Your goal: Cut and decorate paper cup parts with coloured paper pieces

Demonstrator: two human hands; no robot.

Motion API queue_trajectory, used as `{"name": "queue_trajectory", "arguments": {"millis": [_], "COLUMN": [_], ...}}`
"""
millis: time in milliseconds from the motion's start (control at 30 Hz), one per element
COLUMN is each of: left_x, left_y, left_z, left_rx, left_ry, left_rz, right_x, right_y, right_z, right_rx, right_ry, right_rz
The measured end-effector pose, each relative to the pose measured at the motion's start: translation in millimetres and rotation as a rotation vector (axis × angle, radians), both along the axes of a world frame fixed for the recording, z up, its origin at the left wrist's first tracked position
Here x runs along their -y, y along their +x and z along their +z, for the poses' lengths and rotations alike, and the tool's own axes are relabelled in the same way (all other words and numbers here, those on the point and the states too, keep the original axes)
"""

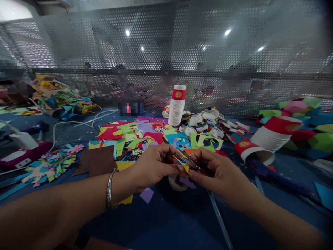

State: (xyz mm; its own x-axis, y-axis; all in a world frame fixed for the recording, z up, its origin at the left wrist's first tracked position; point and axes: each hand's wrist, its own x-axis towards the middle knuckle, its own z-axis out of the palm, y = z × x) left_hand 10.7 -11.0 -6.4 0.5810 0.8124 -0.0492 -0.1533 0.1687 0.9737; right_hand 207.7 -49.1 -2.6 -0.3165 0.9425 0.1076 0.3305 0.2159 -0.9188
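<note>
Between the thumb and fingers of my left hand (153, 168) is a small piece of yellow paper (186, 168). My right hand (221, 170) grips a pair of scissors (191, 161), its fingers closed around the handles. The blades point up and left, close against the paper; whether they cut into it I cannot tell. Below my hands a round pale piece (178, 183) lies on the blue table (166, 225), with a purple paper strip across it. Brown paper sheets (100, 161) lie left of my left hand, and a purple scrap (147, 195) sits nearer to me.
Coloured paper scraps (117, 135) cover the table's middle. Behind them stands a stack of paper cups (177, 107). More cups (273, 133) lean at right by a dark blue tool (278, 178). A clear stick (220, 218) lies in front. A purple power strip (26, 154) is at left.
</note>
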Motion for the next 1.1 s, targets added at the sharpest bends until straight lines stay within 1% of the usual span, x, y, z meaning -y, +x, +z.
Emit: {"name": "queue_trajectory", "arguments": {"millis": [167,333,533,667,867,1000,1100], "left_x": [-1,-1,2,2,-2,-1,-1], "left_y": [-2,-3,-4,-6,-11,-9,-7], "left_z": [-1.6,-5.1,-3.3,-3.1,-2.9,-3.6,-5.6], "left_rx": [-0.03,-0.119,-0.111,-0.065,-0.126,-0.123,-0.149], "left_ry": [0.063,0.168,0.208,0.199,0.209,0.165,0.176], "left_rz": [0.003,0.0,-0.022,-0.029,-0.059,-0.082,-0.079], "right_x": [2,1,2,1,-1,-1,-1], "right_y": [3,4,3,4,5,6,6], "right_z": [0.6,0.3,1.1,1.3,-0.1,-0.8,-1.6], "right_rx": [-0.008,0.008,0.013,-0.006,-0.028,0.023,0.051], "right_ry": [-0.047,-0.02,-0.01,0.0,0.012,0.017,0.016], "right_rz": [0.014,0.014,-0.008,-0.009,-0.008,-0.002,-0.001]}}
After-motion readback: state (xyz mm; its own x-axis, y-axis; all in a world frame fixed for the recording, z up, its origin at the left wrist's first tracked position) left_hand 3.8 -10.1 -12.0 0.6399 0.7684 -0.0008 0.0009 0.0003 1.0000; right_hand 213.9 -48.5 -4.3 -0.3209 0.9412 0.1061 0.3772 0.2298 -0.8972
